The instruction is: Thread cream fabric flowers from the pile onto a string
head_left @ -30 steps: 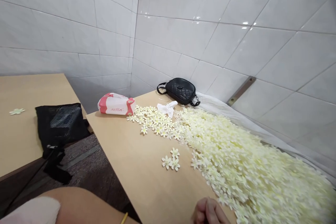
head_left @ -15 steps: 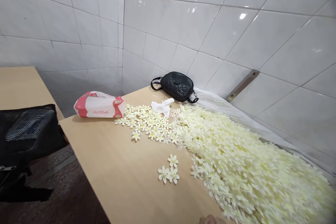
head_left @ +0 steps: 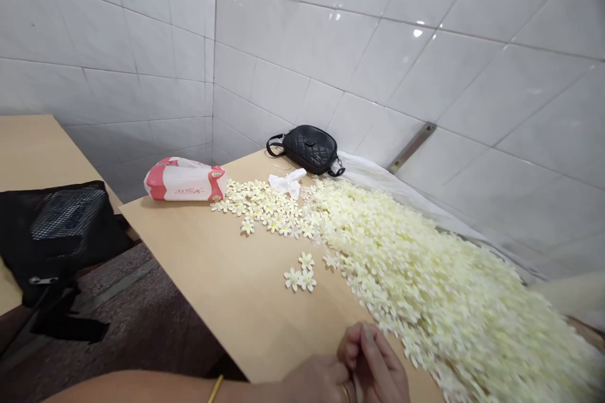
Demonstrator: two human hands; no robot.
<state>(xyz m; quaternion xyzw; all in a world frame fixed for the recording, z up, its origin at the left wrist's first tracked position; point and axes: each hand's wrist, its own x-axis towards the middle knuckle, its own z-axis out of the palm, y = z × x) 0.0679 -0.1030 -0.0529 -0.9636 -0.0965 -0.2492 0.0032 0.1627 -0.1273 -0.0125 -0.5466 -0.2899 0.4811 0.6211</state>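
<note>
Right hand (head_left: pixel 382 362), lower centre-right of frame, lies nearer than left hand (head_left: pixel 321 381) to flower heap (head_left: pixel 420 271), whose edge starts just beside it on the right.
Hands together, fingers curled closed; cannot tell whether anything is pinched between them. Heap's long axis slants from lower right corner to mid-frame. Petals pale cream, yellower toward the centres, piled thickly, outlines blurring at lower right. Three loose flowers (head_left: pixel 307 280) lie close together, up and left of the hands, on tabletop (head_left: pixel 227 283). Farther up, a thinner scatter (head_left: pixel 275 225) runs toward a pink-and-white packet (head_left: pixel 189 182).
</note>
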